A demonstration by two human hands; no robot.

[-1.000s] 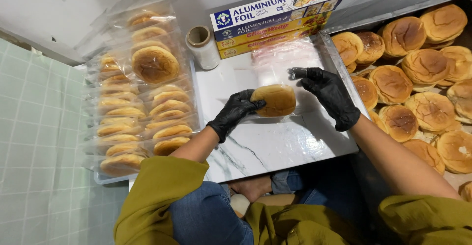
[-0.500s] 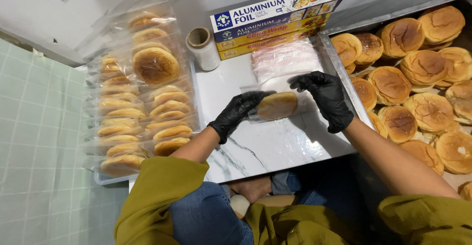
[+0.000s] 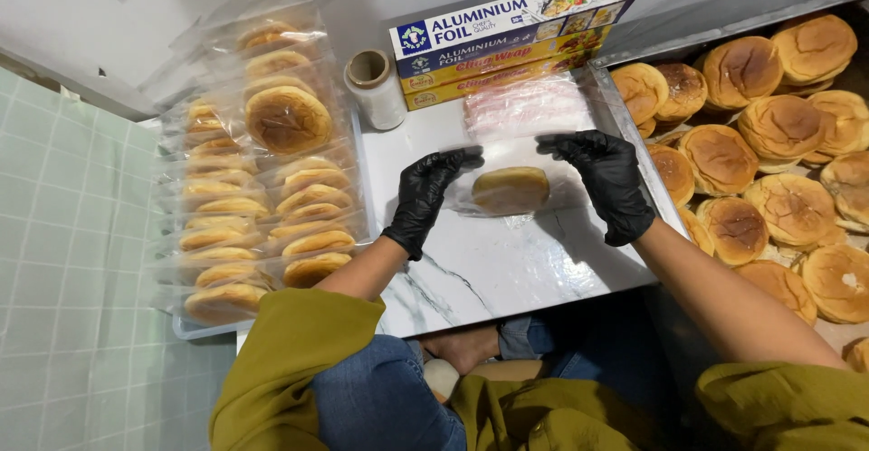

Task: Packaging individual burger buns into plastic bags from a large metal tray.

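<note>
White marble-pattern board [image 3: 507, 270] lies on your lap and serves as the work surface, with pale green tiled floor [image 3: 63, 234] on your left side. On the board, between your two hands, lies one bun [image 3: 510, 189] on a sheet of clear cling film [image 3: 520, 148]. The bun is round, golden brown on top and paler along its lower edge, and it lies flat. The film around it is wrinkled and shiny.

Your left hand [image 3: 424, 199], in a black glove, is just beside the left edge of the bun, with fingers bent and pinching the film at its upper left corner. Your right hand [image 3: 608, 180], also in a black glove, is a little apart from the bun on its right side, and its fingers are curled and pinch the upper right edge of the film. Neither hand touches the bun itself.

Behind the film stand stacked long boxes of foil and wrap [image 3: 511, 35], and a roll of film [image 3: 376, 87] stands just beside them. Wrapped buns [image 3: 262, 189] are piled on your left, unwrapped buns [image 3: 769, 143] on your right.
</note>
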